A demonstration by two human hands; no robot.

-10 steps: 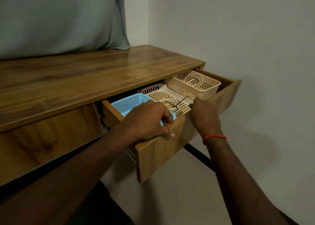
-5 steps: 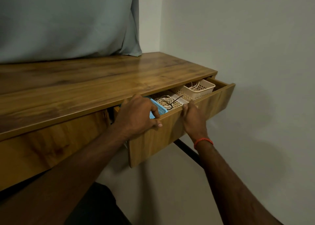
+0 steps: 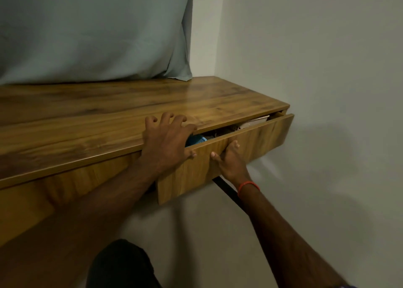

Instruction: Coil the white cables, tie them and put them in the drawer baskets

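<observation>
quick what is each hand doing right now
Left hand: open, fingers spread on the tabletop, thumb on the drawer front.
Right hand: open, pressing the drawer front.

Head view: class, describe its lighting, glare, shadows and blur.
Head view: dim light; a pale glare streak on the desk top; a soft shadow on the wall beside the drawer; the left hand slightly blurred; the drawer's inside mostly dark.

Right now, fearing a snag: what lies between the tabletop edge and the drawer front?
Head view: a narrow gap showing the blue basket by the left hand, a pale basket farther right.
</observation>
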